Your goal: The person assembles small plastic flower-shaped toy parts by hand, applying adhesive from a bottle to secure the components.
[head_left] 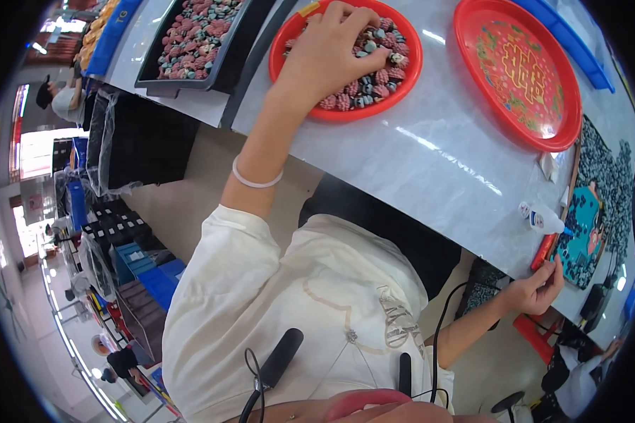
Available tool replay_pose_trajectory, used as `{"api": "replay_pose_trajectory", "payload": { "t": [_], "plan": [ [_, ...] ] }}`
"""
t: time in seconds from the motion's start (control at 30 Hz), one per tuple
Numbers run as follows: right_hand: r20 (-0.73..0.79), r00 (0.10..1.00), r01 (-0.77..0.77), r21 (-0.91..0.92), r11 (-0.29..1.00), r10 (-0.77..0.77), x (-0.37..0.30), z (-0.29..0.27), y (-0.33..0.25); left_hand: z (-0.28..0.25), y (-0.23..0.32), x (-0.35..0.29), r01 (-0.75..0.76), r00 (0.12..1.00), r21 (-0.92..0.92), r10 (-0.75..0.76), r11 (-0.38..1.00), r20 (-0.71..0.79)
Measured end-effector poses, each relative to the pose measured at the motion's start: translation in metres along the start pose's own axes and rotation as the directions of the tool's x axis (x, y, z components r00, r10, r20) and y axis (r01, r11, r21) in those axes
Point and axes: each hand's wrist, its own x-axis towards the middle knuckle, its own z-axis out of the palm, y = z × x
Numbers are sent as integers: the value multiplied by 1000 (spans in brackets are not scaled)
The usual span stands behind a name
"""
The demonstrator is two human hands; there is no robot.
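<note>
My left hand [324,56] reaches into a round red tray [276,56] at the top, its fingers bent and apart. Under and around them lies a heap of small ridged pink pieces [343,101] mixed with dark and pale blue ones. Over on the right, my right hand [536,289] has its thumb and finger pinched together; whatever is between them is too small to make out. Close to it lie a red object [543,252], a white squeeze bottle [543,219] with a blue tip, and a teal panel [581,211] dotted with dark pieces.
A dark rectangular tray [182,83] of similar pink and blue pieces stands left of the red one. Another red tray [473,53] with a gold pattern sits right, beside a blue tray [578,42]. Grey-green pieces [617,190] spread at far right. People and crates are in the background.
</note>
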Motion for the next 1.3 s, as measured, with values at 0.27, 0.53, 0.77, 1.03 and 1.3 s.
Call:
{"api": "replay_pose_trajectory", "payload": {
  "t": [0.27,0.53,0.77,1.03,1.3],
  "plan": [
    [11,1000,-21,4,1000,21,-1,1,-2,-4,-1,-1,71,997,-99,-70,993,8],
    [25,1000,6,-22,1000,-6,0,-5,5,-5,3,3,47,994,20,-45,999,-95],
    [31,999,-8,-27,1000,8,-1,-5,6,-6,-4,1,198,964,25,-191,980,-186],
    [15,1000,-19,-5,1000,19,0,-1,-2,-21,-8,-16,237,970,113,-229,965,-81],
    [15,1000,-23,-15,1000,23,-1,-2,0,-10,10,-31,120,992,305,-125,945,-3]
  ]
}}
